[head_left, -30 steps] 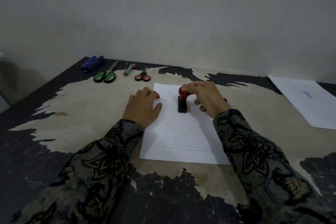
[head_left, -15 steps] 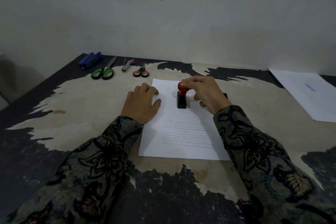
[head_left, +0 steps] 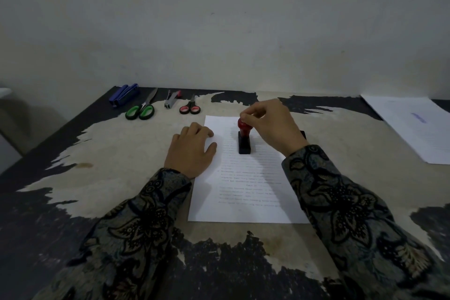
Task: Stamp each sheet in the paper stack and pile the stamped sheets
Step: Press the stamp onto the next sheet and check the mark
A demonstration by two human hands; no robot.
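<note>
One red-knobbed stamp on paper

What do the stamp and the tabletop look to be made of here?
Stamp: glossy red knob, likely plastic or lacquered wood; matte black block base, material unclear. The right hand pinches the knob.
Tabletop: dark surface layer worn away in ragged patches, baring a pale matte underlayer, probably board or wood.
</note>
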